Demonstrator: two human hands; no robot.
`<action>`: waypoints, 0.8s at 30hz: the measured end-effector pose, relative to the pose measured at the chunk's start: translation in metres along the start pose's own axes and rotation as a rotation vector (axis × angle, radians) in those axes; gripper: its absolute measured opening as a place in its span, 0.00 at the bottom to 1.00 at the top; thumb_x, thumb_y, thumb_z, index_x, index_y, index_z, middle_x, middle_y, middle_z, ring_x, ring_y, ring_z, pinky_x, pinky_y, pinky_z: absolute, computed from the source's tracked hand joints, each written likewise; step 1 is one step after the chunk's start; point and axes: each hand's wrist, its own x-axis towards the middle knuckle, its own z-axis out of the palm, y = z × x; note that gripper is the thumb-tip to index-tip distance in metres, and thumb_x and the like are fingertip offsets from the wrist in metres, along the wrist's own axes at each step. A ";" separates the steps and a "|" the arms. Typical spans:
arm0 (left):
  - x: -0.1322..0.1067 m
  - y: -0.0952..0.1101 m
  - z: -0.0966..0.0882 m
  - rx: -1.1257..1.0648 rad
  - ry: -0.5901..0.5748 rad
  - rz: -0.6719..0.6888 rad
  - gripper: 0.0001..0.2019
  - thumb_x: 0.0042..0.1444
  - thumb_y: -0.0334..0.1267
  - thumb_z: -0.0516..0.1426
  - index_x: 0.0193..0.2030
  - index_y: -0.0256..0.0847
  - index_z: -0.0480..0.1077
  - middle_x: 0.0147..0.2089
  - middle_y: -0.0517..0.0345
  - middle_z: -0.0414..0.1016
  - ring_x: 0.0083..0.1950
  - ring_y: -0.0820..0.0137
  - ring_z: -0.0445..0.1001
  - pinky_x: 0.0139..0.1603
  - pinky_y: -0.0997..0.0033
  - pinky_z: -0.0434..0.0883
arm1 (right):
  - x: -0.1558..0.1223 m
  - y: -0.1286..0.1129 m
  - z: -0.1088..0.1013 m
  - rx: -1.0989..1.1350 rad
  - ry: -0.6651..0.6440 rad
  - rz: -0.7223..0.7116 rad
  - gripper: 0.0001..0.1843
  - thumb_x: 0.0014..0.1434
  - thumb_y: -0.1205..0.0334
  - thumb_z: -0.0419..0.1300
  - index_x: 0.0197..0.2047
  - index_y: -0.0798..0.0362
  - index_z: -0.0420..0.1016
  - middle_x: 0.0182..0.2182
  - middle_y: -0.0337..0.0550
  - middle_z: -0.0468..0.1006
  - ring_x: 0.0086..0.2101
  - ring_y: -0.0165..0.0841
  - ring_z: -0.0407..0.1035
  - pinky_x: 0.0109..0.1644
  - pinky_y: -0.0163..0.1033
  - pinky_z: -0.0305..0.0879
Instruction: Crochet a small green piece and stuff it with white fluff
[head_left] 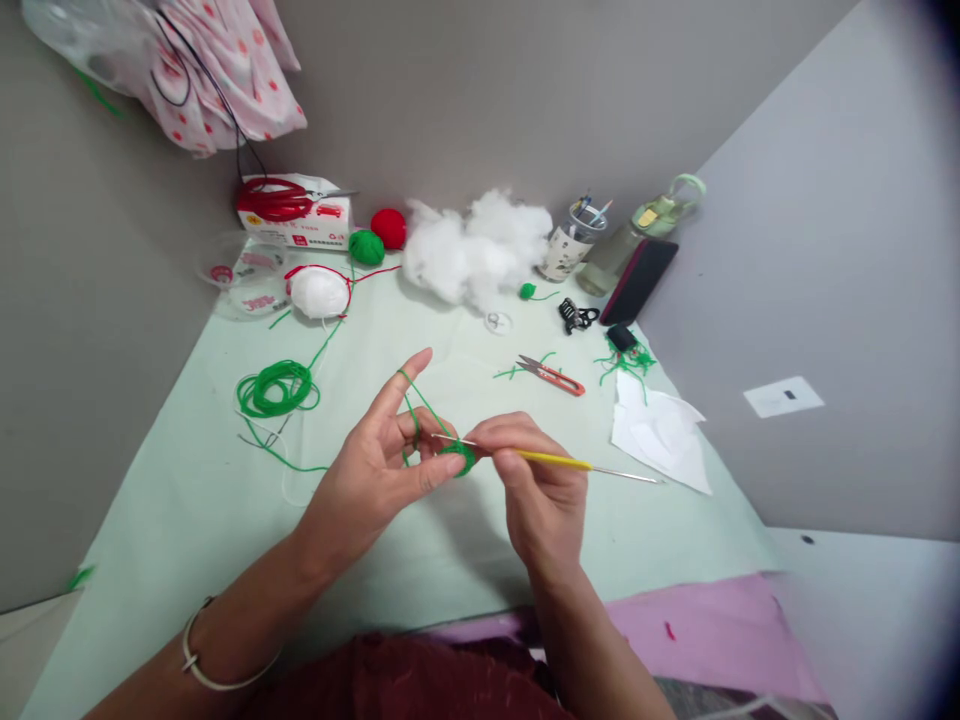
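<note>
My left hand (386,445) pinches a small green crochet piece (459,458) between thumb and fingers. Its index finger is raised, with green yarn looped over it and stretched down to the piece. In my right hand (541,480) is a crochet hook (555,459) with a yellow grip, held like a pen. The metal tip of the hook points left and lies at the top of the crochet piece. From my left hand the yarn runs left to a loose green coil (277,389) on the table. The lower side of the piece is partly hidden by my thumb.
Thread snips (553,376) lie beyond my right hand. White stuffing (472,250), a red yarn ball (388,229), a green yarn ball (367,247) and a white yarn ball (320,292) stand at the back. A phone (640,281) leans against a bottle (611,255). Torn paper (660,430) lies right.
</note>
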 end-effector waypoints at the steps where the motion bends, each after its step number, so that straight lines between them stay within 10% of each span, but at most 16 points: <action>1: 0.000 0.000 0.000 0.005 -0.003 0.000 0.51 0.58 0.35 0.71 0.82 0.54 0.47 0.39 0.65 0.77 0.40 0.71 0.70 0.50 0.66 0.67 | 0.001 -0.001 -0.001 -0.028 -0.023 0.003 0.09 0.69 0.64 0.65 0.46 0.43 0.87 0.38 0.40 0.83 0.40 0.33 0.77 0.43 0.39 0.74; 15: -0.003 -0.006 0.008 -0.055 0.066 0.038 0.51 0.59 0.35 0.70 0.82 0.54 0.47 0.41 0.64 0.78 0.43 0.71 0.73 0.52 0.68 0.69 | -0.002 0.000 0.004 -0.045 0.056 -0.035 0.12 0.71 0.66 0.61 0.49 0.42 0.85 0.38 0.40 0.84 0.40 0.33 0.78 0.41 0.39 0.77; 21: -0.003 -0.008 0.017 -0.301 0.023 -0.056 0.46 0.60 0.36 0.70 0.80 0.46 0.53 0.37 0.65 0.78 0.38 0.75 0.73 0.45 0.73 0.69 | -0.014 0.001 0.004 -0.697 0.010 -0.541 0.23 0.67 0.74 0.62 0.61 0.43 0.81 0.51 0.51 0.82 0.48 0.40 0.79 0.46 0.45 0.81; 24: -0.004 -0.004 0.016 -0.411 -0.007 -0.172 0.42 0.58 0.37 0.71 0.76 0.39 0.60 0.34 0.64 0.76 0.36 0.76 0.70 0.42 0.75 0.68 | -0.014 -0.002 0.003 -0.566 0.047 -0.472 0.22 0.68 0.74 0.61 0.59 0.44 0.82 0.48 0.48 0.83 0.45 0.38 0.79 0.44 0.44 0.80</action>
